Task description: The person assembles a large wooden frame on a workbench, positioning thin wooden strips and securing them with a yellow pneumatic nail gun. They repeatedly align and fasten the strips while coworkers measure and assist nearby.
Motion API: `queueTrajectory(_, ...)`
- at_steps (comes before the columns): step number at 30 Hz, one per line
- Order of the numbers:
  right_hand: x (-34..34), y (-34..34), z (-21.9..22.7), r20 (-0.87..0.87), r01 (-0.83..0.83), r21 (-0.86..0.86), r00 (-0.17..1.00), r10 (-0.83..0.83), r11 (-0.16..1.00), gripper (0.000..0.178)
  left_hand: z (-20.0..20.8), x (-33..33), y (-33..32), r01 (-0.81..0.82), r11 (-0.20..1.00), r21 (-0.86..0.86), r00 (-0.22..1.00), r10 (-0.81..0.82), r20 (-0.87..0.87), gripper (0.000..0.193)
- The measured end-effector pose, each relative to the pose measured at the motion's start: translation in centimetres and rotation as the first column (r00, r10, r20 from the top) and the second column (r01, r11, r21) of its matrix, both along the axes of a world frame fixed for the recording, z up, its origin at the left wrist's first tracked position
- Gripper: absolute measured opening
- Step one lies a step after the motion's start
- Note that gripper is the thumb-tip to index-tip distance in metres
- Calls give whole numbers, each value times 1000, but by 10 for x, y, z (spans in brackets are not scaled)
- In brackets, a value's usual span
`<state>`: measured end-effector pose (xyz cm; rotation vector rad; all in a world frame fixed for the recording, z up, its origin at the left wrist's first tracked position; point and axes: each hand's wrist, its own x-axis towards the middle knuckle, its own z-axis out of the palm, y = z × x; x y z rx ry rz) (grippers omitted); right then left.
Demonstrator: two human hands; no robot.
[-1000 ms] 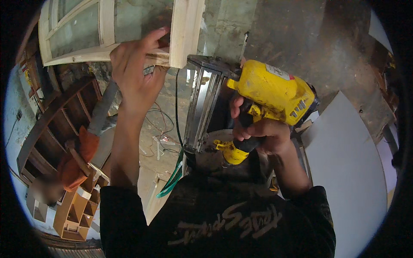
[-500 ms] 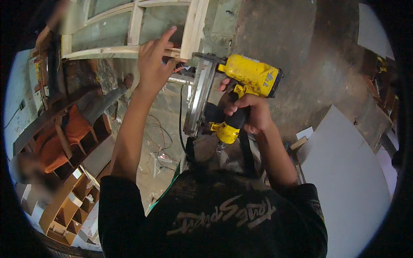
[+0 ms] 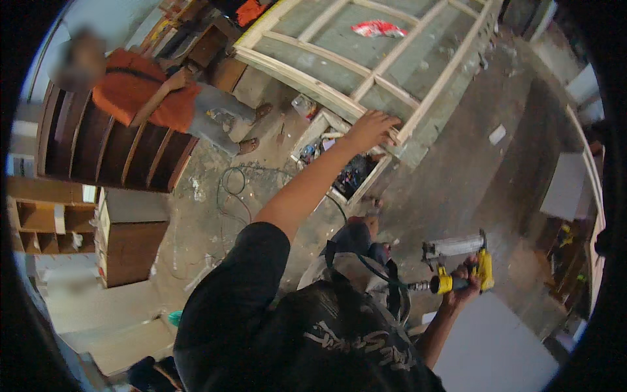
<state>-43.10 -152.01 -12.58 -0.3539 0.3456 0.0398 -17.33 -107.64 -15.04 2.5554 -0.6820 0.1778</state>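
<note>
My left hand (image 3: 372, 132) is on the near corner of a pale wooden frame (image 3: 381, 70), its fingers bent over the end rail. The frame has several crosspieces and lies on a greenish surface. Out to the right, my right hand (image 3: 462, 293) is closed round the grip of a yellow and black nail gun (image 3: 484, 269). The gun's silver magazine (image 3: 455, 246) points away from me, and a dark hose (image 3: 375, 271) joins its fitting. Nothing touches the gun's nose.
Below the frame's near edge stands a wooden crate (image 3: 374, 181) of tools. A person in an orange shirt (image 3: 147, 88) stands at left before a dark shelf unit (image 3: 108, 147). Hoses (image 3: 228, 189) loop over the floor. A white panel (image 3: 490, 346) lies at lower right.
My view has swung, bringing more of the frame and room into sight. The nail gun has moved from beside the frame's corner out to the right. My left hand stays at the corner.
</note>
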Motion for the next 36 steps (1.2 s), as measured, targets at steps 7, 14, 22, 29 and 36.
queueTrajectory(7, -85, -37, 0, 117, 182, -41, 977, -176, 982, 51, 10, 11, 109, -205, 961, 184, 975, 183, 129, 72)
queueTrajectory(14, -134, 34, -18, -141, 363, -243, 904, -403, 900, 31, 8, 39, 279, -455, 864, 215, 890, 431, 152, 86)
queueTrajectory(22, -97, 173, -54, -399, 323, -371, 791, -464, 870, 24, -1, 105, 449, -345, 878, 333, 939, 326, 114, 65)
queueTrajectory(29, -68, 251, -78, -541, 464, -267, 653, -530, 844, 11, -9, 135, 505, -79, 971, 224, 996, 84, -15, 50)
queueTrajectory(36, -68, 322, -54, -40, 197, -935, 767, -641, 293, 25, -8, 150, 547, -60, 993, 99, 993, 69, -91, 41)
